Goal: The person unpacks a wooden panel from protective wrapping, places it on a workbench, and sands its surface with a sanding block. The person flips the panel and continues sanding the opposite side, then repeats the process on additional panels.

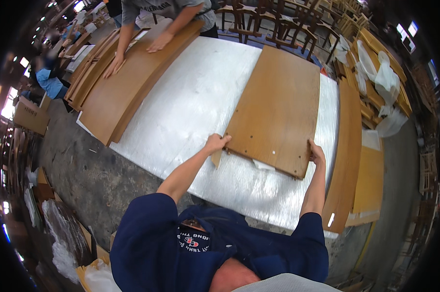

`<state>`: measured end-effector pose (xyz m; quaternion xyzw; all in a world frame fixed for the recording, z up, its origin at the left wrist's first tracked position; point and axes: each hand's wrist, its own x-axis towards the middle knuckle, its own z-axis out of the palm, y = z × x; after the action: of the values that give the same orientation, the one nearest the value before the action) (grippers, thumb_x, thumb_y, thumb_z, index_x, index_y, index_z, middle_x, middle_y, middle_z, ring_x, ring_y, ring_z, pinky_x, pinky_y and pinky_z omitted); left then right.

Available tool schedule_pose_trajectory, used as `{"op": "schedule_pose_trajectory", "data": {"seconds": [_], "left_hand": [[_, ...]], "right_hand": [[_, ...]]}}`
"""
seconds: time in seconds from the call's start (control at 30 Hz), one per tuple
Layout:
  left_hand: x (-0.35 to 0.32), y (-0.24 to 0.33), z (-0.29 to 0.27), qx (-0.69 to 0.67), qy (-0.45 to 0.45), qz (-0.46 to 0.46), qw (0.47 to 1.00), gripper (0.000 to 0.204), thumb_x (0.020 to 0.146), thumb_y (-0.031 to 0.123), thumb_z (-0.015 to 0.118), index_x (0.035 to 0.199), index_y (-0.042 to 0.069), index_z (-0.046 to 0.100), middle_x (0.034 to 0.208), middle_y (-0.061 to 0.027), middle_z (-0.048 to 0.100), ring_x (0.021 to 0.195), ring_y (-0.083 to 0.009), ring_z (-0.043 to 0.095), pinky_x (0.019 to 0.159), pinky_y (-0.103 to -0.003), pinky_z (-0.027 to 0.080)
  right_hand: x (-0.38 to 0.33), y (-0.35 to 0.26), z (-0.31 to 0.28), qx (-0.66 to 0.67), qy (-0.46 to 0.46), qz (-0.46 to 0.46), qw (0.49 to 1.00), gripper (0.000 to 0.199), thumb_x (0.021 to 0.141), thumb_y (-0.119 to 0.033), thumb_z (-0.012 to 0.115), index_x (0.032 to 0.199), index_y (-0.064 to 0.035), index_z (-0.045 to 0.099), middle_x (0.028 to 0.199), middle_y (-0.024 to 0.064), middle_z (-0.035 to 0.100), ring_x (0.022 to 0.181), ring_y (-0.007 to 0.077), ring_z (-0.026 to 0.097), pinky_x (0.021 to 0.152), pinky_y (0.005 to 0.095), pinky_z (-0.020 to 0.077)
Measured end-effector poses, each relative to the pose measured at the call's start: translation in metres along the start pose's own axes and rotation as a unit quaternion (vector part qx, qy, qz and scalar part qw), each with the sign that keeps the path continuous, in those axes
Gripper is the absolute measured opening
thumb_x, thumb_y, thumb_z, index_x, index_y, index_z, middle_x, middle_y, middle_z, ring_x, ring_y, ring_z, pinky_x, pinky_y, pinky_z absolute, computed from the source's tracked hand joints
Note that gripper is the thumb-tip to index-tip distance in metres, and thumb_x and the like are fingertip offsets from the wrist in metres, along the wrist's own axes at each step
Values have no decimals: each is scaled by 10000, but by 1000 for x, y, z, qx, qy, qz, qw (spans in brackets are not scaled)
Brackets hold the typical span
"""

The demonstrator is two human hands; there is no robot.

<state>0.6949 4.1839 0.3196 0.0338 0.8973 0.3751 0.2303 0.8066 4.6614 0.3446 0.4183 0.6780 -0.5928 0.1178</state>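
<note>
A brown wooden panel with small holes along its near end lies over a table wrapped in silvery film. My left hand grips the panel's near left corner, its fingers partly hidden at the edge. At the near right side, my right hand closes on the opposite edge. White padding shows beneath the near end, and a small tan strip hangs below my left hand.
Across the table a co-worker's hands rest on another long wooden panel. Long boards stand along the right side. Wooden chair frames fill the back, and wrapped parts are piled at the back right.
</note>
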Motion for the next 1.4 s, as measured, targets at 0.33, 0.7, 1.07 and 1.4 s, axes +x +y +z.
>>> {"op": "schedule_pose_trajectory", "data": {"seconds": [0.33,0.7,1.07,1.4], "left_hand": [[-5,14,-20,-25,-37,-2,999,672,788,582,637,835,-85,698,816,-249,681,782,-327,683,706,-398,524],[-1,-27,-46,-195,-106,-31,975,560,878,446,614,885,-110,682,874,-198,684,784,-241,658,713,-362,507],[-48,-93,-180,41,7,89,995,543,892,469,518,827,-42,688,807,-263,661,813,-408,653,737,-444,510],[-70,-33,-360,-303,-75,189,931,692,910,595,494,1175,-32,619,998,-150,672,952,-223,623,802,-350,503]], "right_hand": [[53,-11,3,131,-47,-119,983,583,854,-436,676,1163,51,590,1084,145,657,950,226,651,849,353,518],[-42,-112,45,73,20,-274,959,452,805,-181,670,1133,111,560,984,170,658,789,222,662,682,354,550],[-200,-295,246,-221,157,-397,877,450,732,-301,600,875,123,642,767,214,660,709,283,663,652,395,507],[-190,-367,462,-152,243,-478,830,786,663,-253,679,1348,38,428,1266,275,549,1190,369,535,1023,380,412]]}}
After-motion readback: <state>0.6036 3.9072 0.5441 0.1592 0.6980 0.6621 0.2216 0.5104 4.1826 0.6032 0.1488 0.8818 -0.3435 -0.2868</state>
